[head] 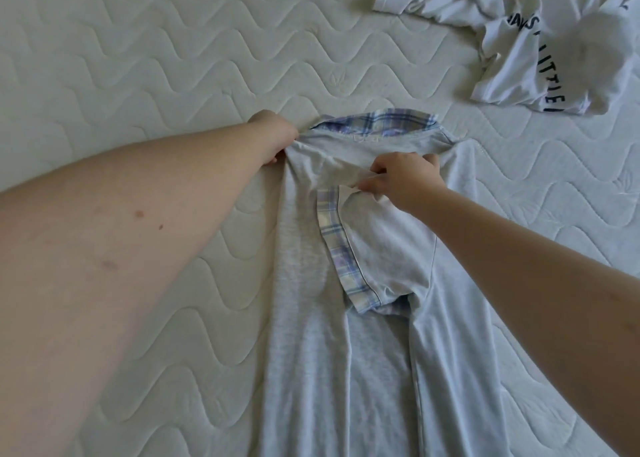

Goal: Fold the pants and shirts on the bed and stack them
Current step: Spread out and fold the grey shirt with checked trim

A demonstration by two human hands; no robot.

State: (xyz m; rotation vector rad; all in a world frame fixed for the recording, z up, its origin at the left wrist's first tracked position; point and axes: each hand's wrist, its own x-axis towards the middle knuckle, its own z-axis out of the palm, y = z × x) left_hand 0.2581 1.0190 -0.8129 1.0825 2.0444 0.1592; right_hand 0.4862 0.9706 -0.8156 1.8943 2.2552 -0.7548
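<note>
With your left hand gripping the grey shirt at its shoulder and your right hand pinching the folded-in sleeve, pull the sleeve flat and keep the fold edge straight down the middle of the frame.

Both bare forearms are stretched forward, converging toward the middle. The left hand is turned palm-down at the far end of its reach, fingers curled under and gripped on the shoulder edge of the pale grey short-sleeved shirt with plaid collar. The right hand is bent at the wrist, knuckles up, thumb and forefinger pinched on a fold of that shirt's sleeve.
</note>
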